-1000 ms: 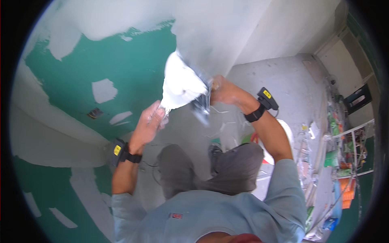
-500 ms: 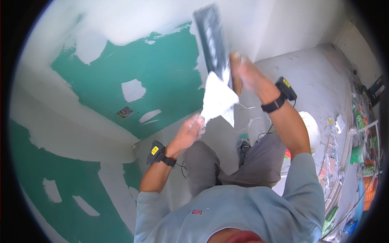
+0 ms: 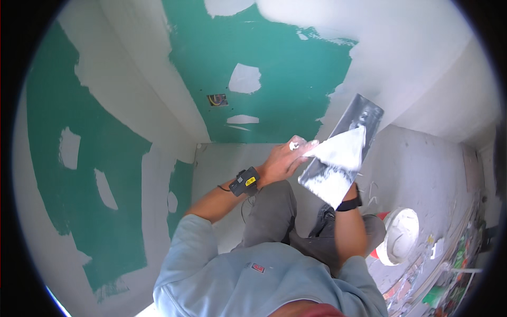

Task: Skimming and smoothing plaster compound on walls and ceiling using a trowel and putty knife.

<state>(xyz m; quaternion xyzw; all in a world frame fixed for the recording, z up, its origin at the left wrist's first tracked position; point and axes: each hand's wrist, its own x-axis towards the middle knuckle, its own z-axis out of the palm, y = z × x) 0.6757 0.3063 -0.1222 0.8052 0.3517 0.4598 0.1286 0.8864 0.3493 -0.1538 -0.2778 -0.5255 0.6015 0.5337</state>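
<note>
My left hand is closed on the handle of a putty knife. Its wide, triangular blade is coated in white compound and lies against the face of a long rectangular steel trowel. More white compound is heaped at the trowel's lower end, nearest me. Behind that blade is my right hand, with only a bit near the wrist showing; the trowel's handle is hidden too. White smears mark my left fingers.
A green wall board with white patches stands ahead, with an open socket box in it. Another patched green board is on the left. On the floor at right stands a bucket of white compound, near scattered debris.
The trowel has come down and right, tilting its face upward. My right hand has dropped behind it, and the putty knife has moved right onto its face. The view has shifted leftward.
</note>
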